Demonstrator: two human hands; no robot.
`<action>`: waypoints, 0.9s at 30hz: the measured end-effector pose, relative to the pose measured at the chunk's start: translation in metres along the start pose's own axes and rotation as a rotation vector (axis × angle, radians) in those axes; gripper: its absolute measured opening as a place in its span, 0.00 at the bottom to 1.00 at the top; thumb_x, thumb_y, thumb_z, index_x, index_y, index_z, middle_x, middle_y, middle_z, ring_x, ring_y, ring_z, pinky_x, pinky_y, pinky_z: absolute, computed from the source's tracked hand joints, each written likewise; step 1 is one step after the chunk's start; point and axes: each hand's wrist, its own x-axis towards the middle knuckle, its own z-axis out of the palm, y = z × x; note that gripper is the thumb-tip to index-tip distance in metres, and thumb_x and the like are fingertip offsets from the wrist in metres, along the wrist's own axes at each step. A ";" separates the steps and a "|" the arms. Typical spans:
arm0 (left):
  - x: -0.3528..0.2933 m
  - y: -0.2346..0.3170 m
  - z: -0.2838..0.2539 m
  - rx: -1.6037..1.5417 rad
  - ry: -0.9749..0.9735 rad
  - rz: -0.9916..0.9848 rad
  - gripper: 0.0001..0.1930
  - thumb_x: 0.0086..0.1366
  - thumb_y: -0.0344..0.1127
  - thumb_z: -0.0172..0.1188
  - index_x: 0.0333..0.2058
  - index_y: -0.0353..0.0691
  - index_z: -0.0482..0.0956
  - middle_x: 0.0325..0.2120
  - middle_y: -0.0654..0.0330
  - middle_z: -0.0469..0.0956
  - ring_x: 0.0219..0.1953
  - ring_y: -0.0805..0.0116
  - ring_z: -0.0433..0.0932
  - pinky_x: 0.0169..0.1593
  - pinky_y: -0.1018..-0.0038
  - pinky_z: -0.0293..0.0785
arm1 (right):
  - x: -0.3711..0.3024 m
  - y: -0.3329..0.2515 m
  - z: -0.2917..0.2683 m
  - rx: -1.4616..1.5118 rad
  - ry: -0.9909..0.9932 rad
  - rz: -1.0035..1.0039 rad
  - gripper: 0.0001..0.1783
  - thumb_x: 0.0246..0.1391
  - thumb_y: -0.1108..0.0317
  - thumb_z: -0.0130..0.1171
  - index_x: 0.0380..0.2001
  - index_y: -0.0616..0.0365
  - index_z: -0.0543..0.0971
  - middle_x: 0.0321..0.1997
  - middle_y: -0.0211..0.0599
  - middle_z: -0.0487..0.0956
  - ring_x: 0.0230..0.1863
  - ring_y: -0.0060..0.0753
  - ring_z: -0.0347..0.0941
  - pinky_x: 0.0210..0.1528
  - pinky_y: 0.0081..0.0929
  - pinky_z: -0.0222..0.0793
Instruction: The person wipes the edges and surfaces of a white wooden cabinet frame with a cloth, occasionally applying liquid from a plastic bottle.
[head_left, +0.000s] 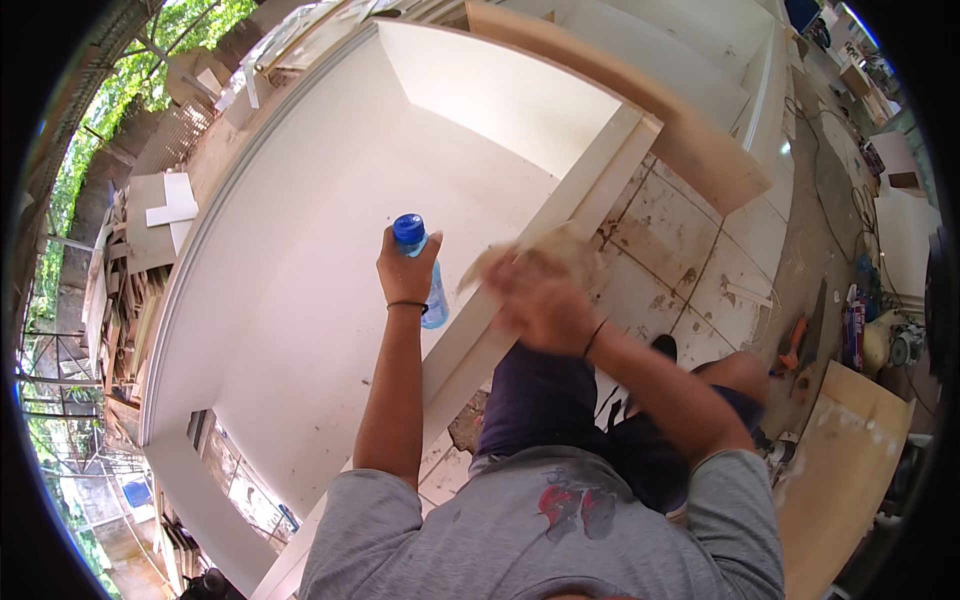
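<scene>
My left hand [400, 275] is wrapped round a clear blue plastic bottle [435, 306] with a dark blue cap, holding it over the inside of a large white cabinet carcass [290, 270]. The bottle's lower end shows beyond my wrist. On the right, my right hand [545, 310] is smeared by motion at the carcass's near rail [465, 350]. A beige cloth [570, 250] is bunched in and under its fingers and spreads over the rail. How the fingers grip it is blurred.
A brown board [640, 100] leans across the carcass's far right end. Stained floor tiles [710, 285] lie to the right, with an orange-handled saw [793, 345] and a wooden panel [840, 470]. Stacked wood offcuts [125, 300] stand at the left.
</scene>
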 end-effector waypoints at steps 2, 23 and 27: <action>-0.001 -0.002 0.002 -0.061 -0.029 -0.080 0.21 0.51 0.45 0.72 0.37 0.37 0.77 0.30 0.55 0.82 0.33 0.61 0.80 0.41 0.66 0.75 | 0.001 0.078 -0.003 -0.026 0.090 0.100 0.27 0.52 0.54 0.60 0.54 0.52 0.75 0.57 0.41 0.75 0.60 0.45 0.68 0.67 0.50 0.51; -0.009 0.039 0.032 0.209 -0.015 0.516 0.23 0.49 0.39 0.74 0.41 0.36 0.75 0.31 0.51 0.81 0.31 0.48 0.80 0.36 0.59 0.76 | 0.021 0.241 -0.034 -0.320 0.082 0.467 0.30 0.62 0.50 0.52 0.60 0.59 0.70 0.67 0.43 0.67 0.72 0.39 0.56 0.72 0.51 0.43; -0.007 0.031 0.022 0.208 -0.055 0.425 0.22 0.49 0.39 0.74 0.40 0.36 0.75 0.31 0.51 0.81 0.31 0.48 0.80 0.36 0.59 0.76 | 0.011 0.160 -0.023 -0.191 0.001 0.102 0.29 0.62 0.49 0.52 0.58 0.58 0.71 0.67 0.38 0.68 0.71 0.37 0.57 0.70 0.58 0.43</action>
